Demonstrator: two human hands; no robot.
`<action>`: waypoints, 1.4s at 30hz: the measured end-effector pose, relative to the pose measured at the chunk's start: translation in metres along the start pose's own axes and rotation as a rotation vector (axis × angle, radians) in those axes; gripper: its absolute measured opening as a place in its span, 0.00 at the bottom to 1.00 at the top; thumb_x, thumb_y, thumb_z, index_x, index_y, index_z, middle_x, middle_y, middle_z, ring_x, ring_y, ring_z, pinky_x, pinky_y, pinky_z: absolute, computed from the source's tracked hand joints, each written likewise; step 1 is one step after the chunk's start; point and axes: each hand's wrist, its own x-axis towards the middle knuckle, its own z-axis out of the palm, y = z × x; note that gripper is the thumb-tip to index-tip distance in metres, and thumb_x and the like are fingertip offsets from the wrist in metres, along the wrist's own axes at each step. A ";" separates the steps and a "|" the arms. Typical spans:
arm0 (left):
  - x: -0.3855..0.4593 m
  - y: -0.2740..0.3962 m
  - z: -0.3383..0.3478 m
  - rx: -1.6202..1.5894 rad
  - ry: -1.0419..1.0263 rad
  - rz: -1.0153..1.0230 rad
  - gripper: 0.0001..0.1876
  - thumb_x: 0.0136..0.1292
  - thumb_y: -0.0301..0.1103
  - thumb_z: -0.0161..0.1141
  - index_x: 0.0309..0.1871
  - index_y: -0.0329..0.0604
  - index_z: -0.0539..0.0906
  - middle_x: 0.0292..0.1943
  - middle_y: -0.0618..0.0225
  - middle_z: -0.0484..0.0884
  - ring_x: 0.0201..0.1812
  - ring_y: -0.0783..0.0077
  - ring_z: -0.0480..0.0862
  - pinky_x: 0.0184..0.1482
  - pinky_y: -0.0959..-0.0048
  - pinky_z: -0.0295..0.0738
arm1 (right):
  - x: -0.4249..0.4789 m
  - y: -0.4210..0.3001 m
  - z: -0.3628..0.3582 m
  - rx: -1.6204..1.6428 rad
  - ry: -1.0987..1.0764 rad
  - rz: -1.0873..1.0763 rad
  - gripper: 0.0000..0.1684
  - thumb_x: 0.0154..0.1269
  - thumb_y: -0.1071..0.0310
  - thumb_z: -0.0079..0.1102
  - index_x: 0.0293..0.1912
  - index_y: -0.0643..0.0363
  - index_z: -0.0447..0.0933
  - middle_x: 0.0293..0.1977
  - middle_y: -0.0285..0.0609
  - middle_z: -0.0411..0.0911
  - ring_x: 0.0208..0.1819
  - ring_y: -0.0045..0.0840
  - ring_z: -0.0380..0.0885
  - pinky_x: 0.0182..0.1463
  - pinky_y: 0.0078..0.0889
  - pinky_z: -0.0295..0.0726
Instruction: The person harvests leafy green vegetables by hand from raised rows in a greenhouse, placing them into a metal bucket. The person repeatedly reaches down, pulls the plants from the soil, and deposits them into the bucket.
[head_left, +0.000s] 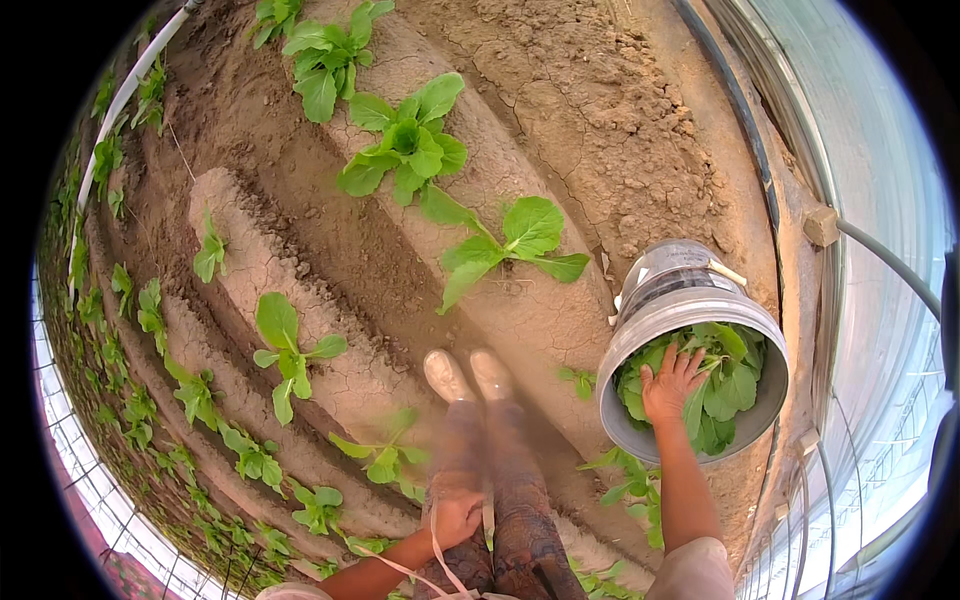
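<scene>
My right hand (671, 384) reaches into a grey plastic bucket (611, 397) at the right, its fingers spread on a heap of green leaves (731, 390). The bucket is tilted, with its mouth towards me; whether the hand grips any leaf cannot be told. Near my knee, my left hand (457, 517) is closed, with a pale cord running past it; whether it holds anything is unclear. Leafy green plants (409, 146) grow on the soil ridge (517, 322) beyond my shoes (448, 375).
A dark hose (739, 105) runs along the soil by the plastic sheet wall (885, 150) at the right. Furrows and more plant rows (289, 360) lie at the left, where a white pipe (120, 97) curves. Small plants (637, 487) grow below the bucket.
</scene>
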 end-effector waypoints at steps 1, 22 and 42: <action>-0.001 -0.004 0.002 0.016 0.005 0.040 0.12 0.45 0.27 0.52 0.36 0.38 0.75 0.26 0.55 0.74 0.29 0.54 0.75 0.33 0.65 0.70 | 0.009 0.001 0.012 -0.082 -0.065 0.043 0.38 0.52 0.49 0.49 0.57 0.59 0.54 0.60 0.55 0.42 0.62 0.50 0.36 0.58 0.61 0.33; -0.040 -0.007 0.004 0.170 0.097 -0.174 0.11 0.45 0.31 0.52 0.34 0.42 0.77 0.29 0.59 0.75 0.36 0.57 0.73 0.40 0.64 0.67 | -0.092 0.098 -0.056 1.868 -0.037 0.847 0.31 0.44 0.76 0.46 0.53 0.64 0.57 0.50 0.48 0.63 0.52 0.38 0.62 0.55 0.45 0.61; -0.045 -0.014 -0.005 0.130 0.231 -0.132 0.09 0.44 0.29 0.51 0.31 0.42 0.78 0.27 0.59 0.76 0.33 0.58 0.74 0.38 0.65 0.68 | -0.002 0.088 -0.164 1.914 -0.388 0.751 0.29 0.37 0.70 0.50 0.46 0.64 0.64 0.45 0.51 0.68 0.46 0.41 0.69 0.47 0.56 0.68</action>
